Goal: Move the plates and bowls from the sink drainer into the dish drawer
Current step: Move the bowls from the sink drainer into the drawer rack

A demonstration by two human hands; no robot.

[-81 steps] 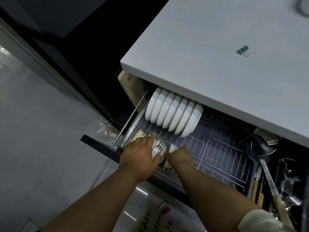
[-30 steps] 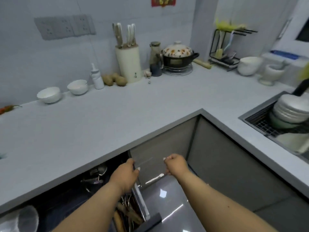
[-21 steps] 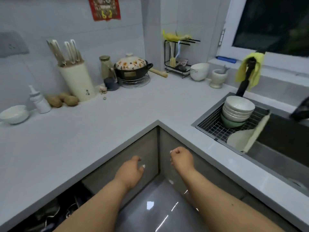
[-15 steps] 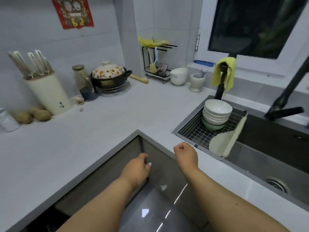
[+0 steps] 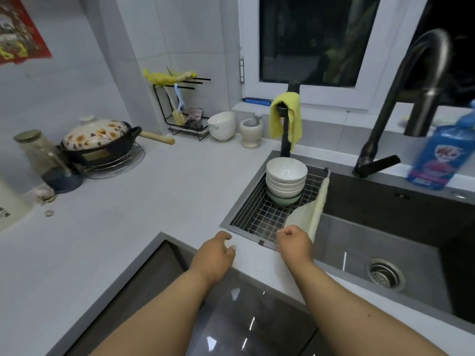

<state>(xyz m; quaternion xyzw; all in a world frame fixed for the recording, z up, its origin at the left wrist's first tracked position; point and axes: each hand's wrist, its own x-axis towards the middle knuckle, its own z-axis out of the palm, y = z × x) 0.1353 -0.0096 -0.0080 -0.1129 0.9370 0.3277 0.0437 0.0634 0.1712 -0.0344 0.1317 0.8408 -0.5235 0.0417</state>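
A stack of white bowls [image 5: 286, 179] on a pale green bowl stands at the far end of the wire sink drainer [image 5: 259, 214]. A pale plate [image 5: 307, 214] leans on edge against the drainer's right side. My left hand [image 5: 214, 255] hovers over the counter edge just before the drainer, fingers loosely curled, holding nothing. My right hand [image 5: 294, 242] is over the drainer's near corner, curled into a loose fist, empty. The dish drawer is out of view.
The deep sink basin [image 5: 385, 253] with its drain lies to the right, under a dark tap [image 5: 411, 98]. A blue bottle [image 5: 444, 155] stands behind the sink. A yellow cloth [image 5: 285, 119] hangs on a post behind the bowls. A flowered pot [image 5: 97, 140] sits far left.
I have left the drawer, where my hands were among the dishes, and turned right to the sink. Both empty hands have risen toward the drainer's near edge.
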